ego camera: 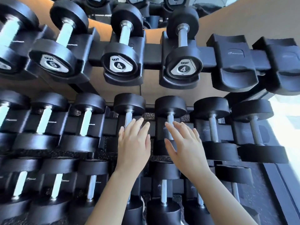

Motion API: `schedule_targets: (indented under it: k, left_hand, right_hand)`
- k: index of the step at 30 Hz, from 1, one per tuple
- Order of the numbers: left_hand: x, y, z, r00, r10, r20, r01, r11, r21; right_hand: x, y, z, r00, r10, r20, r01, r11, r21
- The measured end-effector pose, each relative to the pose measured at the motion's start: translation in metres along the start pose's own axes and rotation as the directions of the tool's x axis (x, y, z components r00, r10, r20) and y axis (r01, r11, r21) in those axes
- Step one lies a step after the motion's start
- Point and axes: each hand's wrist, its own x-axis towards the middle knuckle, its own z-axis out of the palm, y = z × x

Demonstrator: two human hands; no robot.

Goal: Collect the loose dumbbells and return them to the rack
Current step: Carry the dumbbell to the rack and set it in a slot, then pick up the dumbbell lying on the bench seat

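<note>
A three-tier rack (151, 56) of black dumbbells with steel handles fills the view. My left hand (134, 142) hovers with straight fingers over a middle-tier dumbbell (129, 103), its fingertips near the handle. My right hand (183, 143) is spread open over the neighbouring middle-tier dumbbell (170, 105), covering part of its handle. Neither hand holds anything. On the top tier sit two dumbbells marked 4 (120, 64) (183, 68) and one marked 6 (52, 62).
Two black cradles (235, 62) (285, 62) at the top right hold no dumbbell. More dumbbells (214, 127) (164, 207) line the middle and bottom tiers. Speckled black floor (263, 184) shows between them, and a bright area lies at the right edge.
</note>
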Motion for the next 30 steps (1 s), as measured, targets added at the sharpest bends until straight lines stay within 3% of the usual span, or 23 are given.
schedule_targets:
  k: [7, 14, 21, 30]
  left_hand:
    - [-0.061, 0.041, 0.012, 0.974, -0.203, -0.105, 0.212, 0.975, 0.075]
    - [-0.13, 0.065, 0.014, 0.893, -0.424, -0.151, 0.446, 0.88, 0.163]
    - [-0.19, 0.069, -0.017, 0.769, -0.585, -0.257, 0.634, 0.749, 0.193]
    - [-0.266, 0.077, -0.032, 0.615, -0.69, -0.382, 0.783, 0.593, 0.189]
  right_hand:
    - [-0.026, 0.029, -0.012, 0.966, -0.242, 0.092, 0.236, 0.969, 0.071]
    - [-0.053, 0.036, -0.013, 0.882, -0.439, 0.169, 0.414, 0.895, 0.166]
    - [-0.087, -0.004, -0.005, 0.742, -0.626, 0.24, 0.563, 0.776, 0.284]
    - [-0.132, -0.052, 0.003, 0.547, -0.814, 0.198, 0.733, 0.579, 0.356]
